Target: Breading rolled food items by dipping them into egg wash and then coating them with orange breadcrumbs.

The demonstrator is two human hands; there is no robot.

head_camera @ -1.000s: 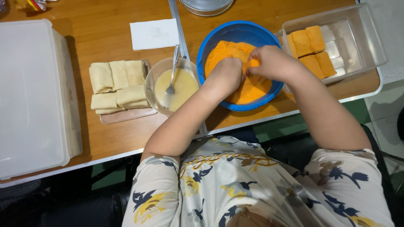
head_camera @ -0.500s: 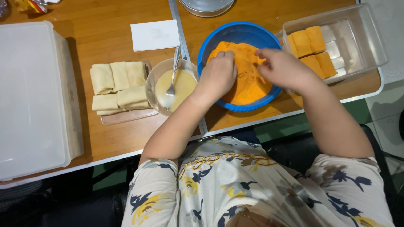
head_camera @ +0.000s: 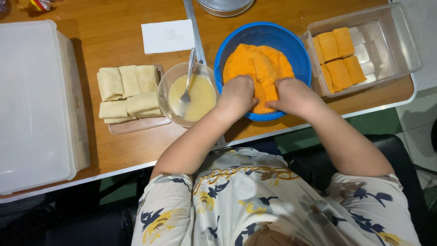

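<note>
Inside the blue bowl (head_camera: 264, 36), both hands, left (head_camera: 236, 96) and right (head_camera: 293, 96), clamped on an orange crumbed roll (head_camera: 268, 86) between them.

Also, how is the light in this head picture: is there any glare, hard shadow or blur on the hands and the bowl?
Head view: light even and bright from above; left hand and right hand sharp in the blue bowl, no motion blur; a soft shadow right of the white lidded box; mild glare on the clear container; floor under the table dark.
</note>
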